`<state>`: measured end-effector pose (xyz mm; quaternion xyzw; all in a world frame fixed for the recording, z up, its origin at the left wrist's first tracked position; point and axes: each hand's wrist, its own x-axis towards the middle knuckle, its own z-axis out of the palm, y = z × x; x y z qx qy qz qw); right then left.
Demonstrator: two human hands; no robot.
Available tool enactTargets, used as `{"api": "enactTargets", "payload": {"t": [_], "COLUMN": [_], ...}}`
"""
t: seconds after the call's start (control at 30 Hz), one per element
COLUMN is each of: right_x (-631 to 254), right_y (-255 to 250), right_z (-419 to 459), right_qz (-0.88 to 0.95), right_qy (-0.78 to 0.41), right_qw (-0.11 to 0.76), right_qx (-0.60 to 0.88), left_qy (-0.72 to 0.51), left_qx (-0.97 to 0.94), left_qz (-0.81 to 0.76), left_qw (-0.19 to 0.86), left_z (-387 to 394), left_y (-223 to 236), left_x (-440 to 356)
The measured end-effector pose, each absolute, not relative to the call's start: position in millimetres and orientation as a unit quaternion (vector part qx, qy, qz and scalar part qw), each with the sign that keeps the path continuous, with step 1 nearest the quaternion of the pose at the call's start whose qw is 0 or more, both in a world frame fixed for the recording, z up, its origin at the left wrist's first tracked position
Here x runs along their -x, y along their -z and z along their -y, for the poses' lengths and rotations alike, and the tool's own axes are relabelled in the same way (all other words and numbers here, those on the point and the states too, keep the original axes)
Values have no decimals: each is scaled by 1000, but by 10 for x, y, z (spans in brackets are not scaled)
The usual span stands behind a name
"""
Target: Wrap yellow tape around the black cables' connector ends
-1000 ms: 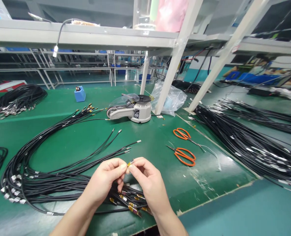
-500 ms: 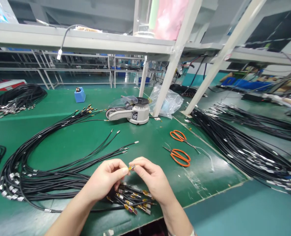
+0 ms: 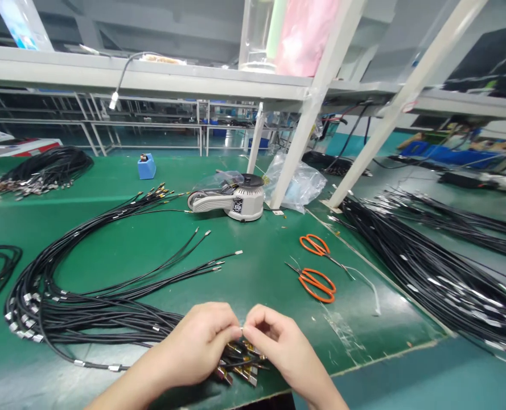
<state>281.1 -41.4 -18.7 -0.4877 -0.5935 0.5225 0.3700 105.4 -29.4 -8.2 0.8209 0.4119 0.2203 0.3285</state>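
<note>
Near the front edge of the bench, my left hand (image 3: 204, 344) and my right hand (image 3: 276, 347) meet fingertip to fingertip in a pinch. Both are closed on a cable end, of which only a tiny pale bit shows between the fingers. Just beneath and behind them lies a cluster of cable ends (image 3: 245, 373) with metal connectors and amber tape, partly covered by my left hand. From there a bundle of black cables (image 3: 103, 319) with silver labels curves away to the left.
Two orange-handled scissors (image 3: 319, 285) lie to the right. A grey tape dispenser (image 3: 246, 205) stands farther back, near a clear plastic bag (image 3: 301, 188). A blue block (image 3: 146, 167) sits at the back left. More black cables (image 3: 410, 256) lie right, beyond a slanted white post (image 3: 389, 108).
Both hands have come down in the view and nearer the connector cluster. The amber-taped end that showed between the fingertips is now mostly hidden. The camera view has shifted slightly.
</note>
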Motion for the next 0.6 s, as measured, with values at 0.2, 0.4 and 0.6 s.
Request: {"api": "enactTargets", "payload": {"t": [0.2, 0.4, 0.6], "right_x": [-2911, -3091, -3393], "right_y": [249, 330, -223], "right_z": [455, 317, -483], "right_qz": [670, 734, 565], "right_qy": [-422, -373, -435], "right_qw": [288, 196, 433], "right_qx": [539, 533, 551], "left_qy": [-138, -181, -188], "left_qx": [-884, -822, -799], "left_qz": [-403, -540, -567], "left_qw": [195, 21, -66], "left_z": [307, -190, -509], "left_y": [153, 408, 670], "left_x": [-1084, -941, -925]}}
